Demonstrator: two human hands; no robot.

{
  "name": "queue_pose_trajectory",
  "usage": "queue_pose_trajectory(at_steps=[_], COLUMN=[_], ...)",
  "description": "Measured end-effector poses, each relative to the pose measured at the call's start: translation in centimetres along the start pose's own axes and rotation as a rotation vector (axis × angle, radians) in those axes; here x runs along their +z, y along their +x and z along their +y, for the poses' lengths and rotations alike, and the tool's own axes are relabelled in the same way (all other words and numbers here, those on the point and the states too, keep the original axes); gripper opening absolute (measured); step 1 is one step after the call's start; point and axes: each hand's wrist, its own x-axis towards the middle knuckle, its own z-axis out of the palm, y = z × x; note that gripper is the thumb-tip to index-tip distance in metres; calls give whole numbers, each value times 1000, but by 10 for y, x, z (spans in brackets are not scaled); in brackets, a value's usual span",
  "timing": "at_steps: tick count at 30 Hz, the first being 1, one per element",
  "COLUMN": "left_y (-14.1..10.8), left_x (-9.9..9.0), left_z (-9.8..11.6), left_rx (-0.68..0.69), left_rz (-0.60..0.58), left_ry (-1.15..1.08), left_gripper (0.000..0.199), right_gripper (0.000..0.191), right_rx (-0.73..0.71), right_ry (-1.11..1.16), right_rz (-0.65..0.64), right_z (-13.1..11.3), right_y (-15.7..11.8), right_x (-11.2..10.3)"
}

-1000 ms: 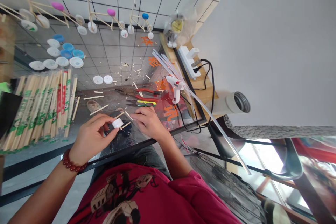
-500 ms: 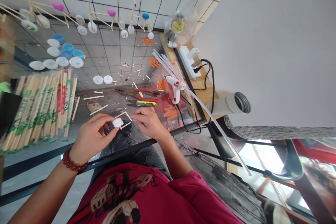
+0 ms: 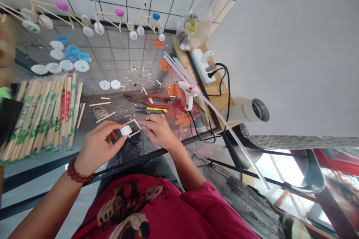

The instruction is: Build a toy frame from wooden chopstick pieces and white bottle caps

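Note:
My left hand (image 3: 102,140), with a red bead bracelet at its wrist, pinches a white bottle cap (image 3: 126,130) between thumb and fingers. Thin wooden sticks joined into a small open frame (image 3: 137,124) reach out from the cap to the right. At the frame's far corner, the fingers of my right hand (image 3: 157,130) are curled together and seem to grip its end; the exact contact is partly hidden. Cutters with yellow and green handles (image 3: 155,111) and red-handled pliers (image 3: 157,101) lie just beyond my right hand.
A white glue gun (image 3: 188,95) rests at the right beside clear glue sticks (image 3: 224,123) and a power strip (image 3: 202,65). Wrapped chopsticks (image 3: 42,115) lie left, near white and blue caps (image 3: 71,58). Small stick-and-cap tricycles (image 3: 109,16) stand at the back. Wood scraps litter the glass table.
Both hands stay in nearly the same place. The stick frame has turned very slightly between them, and the whole view has shifted a little.

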Motion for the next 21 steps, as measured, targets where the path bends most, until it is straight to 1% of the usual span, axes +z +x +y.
queue_pose_trajectory(at_steps=[6, 21], left_y=[0, -1], left_x=[1, 2], left_z=[-2, -5], left_rx=[21, 27], left_rz=[24, 27], left_ry=[12, 18], left_gripper=[18, 21], right_gripper=[33, 34], right_rx=[-2, 7], right_ry=[-17, -5], right_rz=[-13, -6], right_z=[-1, 0], right_y=[1, 0], right_x=[0, 1])
